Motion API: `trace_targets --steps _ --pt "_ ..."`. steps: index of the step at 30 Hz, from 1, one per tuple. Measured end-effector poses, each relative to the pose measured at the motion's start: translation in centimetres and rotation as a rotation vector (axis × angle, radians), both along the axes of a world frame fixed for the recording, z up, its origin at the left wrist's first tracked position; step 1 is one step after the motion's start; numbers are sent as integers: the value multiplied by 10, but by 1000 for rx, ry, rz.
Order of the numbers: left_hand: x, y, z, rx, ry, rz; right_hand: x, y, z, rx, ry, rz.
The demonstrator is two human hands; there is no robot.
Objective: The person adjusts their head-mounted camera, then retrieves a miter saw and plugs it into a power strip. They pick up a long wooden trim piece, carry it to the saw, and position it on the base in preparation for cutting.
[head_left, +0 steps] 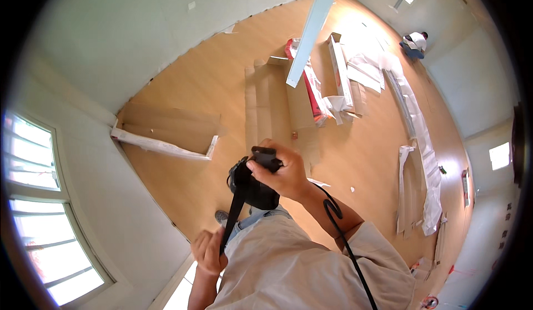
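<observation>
My right hand (281, 170) is closed around a black part at the top of a black device with a strap (261, 190), held in front of my waist. Its exact kind is not clear. A black strap (235, 213) runs down from the device toward my left. Lower down, my left hand (209, 253) grips the strap's end. A thin black cable (333, 207) loops beside my right forearm and passes down over my sleeve.
Opened cardboard boxes (267, 99) lie on the wood-look floor ahead, with a flattened long carton (166, 145) at left. White sheeting (425, 165) stretches along the right. A pale blue post (313, 32) rises ahead. Far right, another person (414, 44) crouches by the wall.
</observation>
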State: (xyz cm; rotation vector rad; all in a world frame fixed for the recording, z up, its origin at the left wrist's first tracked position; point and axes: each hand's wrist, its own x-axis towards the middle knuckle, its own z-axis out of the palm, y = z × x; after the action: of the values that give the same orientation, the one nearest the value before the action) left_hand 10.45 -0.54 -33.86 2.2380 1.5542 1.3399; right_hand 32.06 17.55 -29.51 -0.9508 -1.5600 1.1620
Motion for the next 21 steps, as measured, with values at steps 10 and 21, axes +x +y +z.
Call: trace_targets --steps 10,21 --pt "15 22 44 -676 -258 -331 -11 25 -29 -388 4 150" --pt "14 28 15 -372 -464 63 -29 -24 -11 -166 43 616"
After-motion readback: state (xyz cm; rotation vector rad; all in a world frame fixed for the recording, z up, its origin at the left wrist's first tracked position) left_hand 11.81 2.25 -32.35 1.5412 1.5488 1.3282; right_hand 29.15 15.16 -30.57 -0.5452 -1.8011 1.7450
